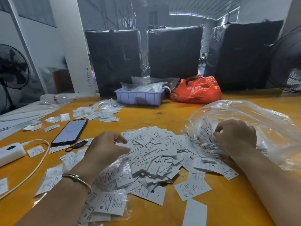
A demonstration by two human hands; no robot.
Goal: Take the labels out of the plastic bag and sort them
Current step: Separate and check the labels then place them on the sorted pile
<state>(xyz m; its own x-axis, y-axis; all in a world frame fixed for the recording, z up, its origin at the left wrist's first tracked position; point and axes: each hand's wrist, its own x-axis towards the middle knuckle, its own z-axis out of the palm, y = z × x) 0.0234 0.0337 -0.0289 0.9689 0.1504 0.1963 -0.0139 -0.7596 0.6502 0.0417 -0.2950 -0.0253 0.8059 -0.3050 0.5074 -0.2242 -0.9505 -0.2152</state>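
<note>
A heap of white size labels [156, 154], printed S, M, L and XL, is spread over the middle of the yellow table [162, 111]. A large clear plastic bag [254, 121] lies at the right with its mouth towards the heap. My right hand [236, 137] is at the bag's mouth, fingers curled round crinkled plastic and some labels there. My left hand [105, 147] hovers at the left edge of the heap, fingers loosely bent, holding nothing. Small clear sleeves with labels [112, 173] lie near my left wrist.
A phone [70, 131], a white power bank [11, 152] with cable and scattered labels sit at the left. Further back lie another label pile [101, 111], a lilac tray [140, 97] and a red bag [197, 90]. Black wrapped bales [174, 51] and fans stand behind.
</note>
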